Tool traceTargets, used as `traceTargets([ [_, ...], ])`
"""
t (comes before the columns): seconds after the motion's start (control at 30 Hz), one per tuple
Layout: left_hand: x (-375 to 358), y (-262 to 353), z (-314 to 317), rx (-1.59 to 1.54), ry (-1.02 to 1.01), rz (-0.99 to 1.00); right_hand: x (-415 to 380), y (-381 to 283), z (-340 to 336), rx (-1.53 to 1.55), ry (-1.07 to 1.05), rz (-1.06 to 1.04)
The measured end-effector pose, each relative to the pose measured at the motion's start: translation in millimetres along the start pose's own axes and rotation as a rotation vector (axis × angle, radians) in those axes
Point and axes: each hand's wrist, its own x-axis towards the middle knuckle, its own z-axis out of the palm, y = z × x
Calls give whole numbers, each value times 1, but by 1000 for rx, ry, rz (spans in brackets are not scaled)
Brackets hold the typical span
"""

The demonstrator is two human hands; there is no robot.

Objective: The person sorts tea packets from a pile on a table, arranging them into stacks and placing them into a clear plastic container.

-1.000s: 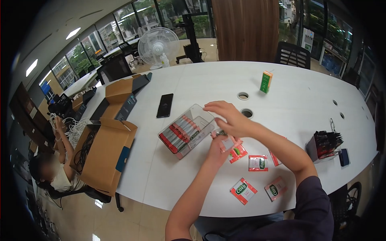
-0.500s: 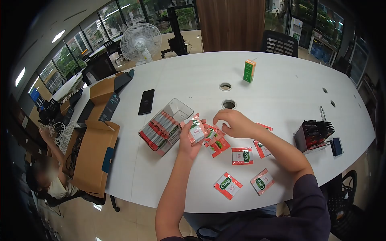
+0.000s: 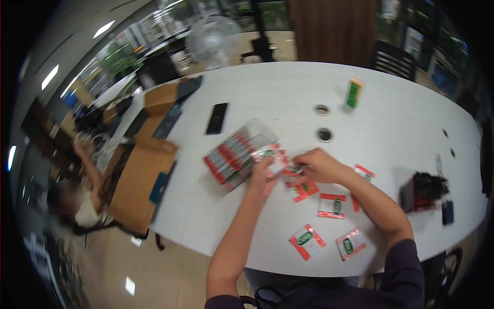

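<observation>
My left hand [image 3: 263, 177] grips several red-and-white Cozy sachets [image 3: 274, 156], held just right of the clear plastic box [image 3: 262, 135]. Rows of similar packed sachets [image 3: 226, 160] fill much of that box. My right hand [image 3: 321, 166] has its fingers pinched at a sachet [image 3: 295, 169], close beside the ones in my left hand. Under it lies a red sachet [image 3: 302, 189] on the table. More sachets lie flat nearer to me: one Cozy sachet [image 3: 332, 206], a tilted one [image 3: 307, 242] and another [image 3: 351, 243]. Motion blur softens the details.
A black phone [image 3: 217, 118] lies behind the box. Farther back stands a green-and-orange carton [image 3: 354, 93] near two cable holes. At right is a holder of dark packets [image 3: 422, 193]. Open cardboard boxes [image 3: 141, 188] line the left edge, where another person [image 3: 85, 201] sits.
The whole view has swung, so things appear farther right. My right hand has come down from above the sachets and closed on one beside my left hand, which still holds its sachets.
</observation>
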Motion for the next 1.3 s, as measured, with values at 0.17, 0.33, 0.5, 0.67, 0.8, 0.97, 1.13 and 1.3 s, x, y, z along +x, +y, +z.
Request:
traceTargets([
  [0.17,5,-5,-7,78,-19,-10,2,14,0,148,350,92],
  [0.33,-1,-1,1,47,-49,-37,-3,45,14,283,546,404],
  [0.5,-9,-1,12,82,-97,-55,-11,62,30,-154,606,352],
  [0.67,-11,1,15,110,-92,-34,-10,57,34,-235,571,325],
  [0.8,-8,-4,11,55,-86,-42,-12,62,35,-224,562,323],
  [0.97,4,-15,-1,23,-112,-141,-11,68,38,-234,570,298],
  [1.13,-13,-2,17,58,-112,-52,-10,53,36,-171,578,308],
  [1.3,-10,-6,14,78,-113,-86,-10,52,35,-205,570,287],
])
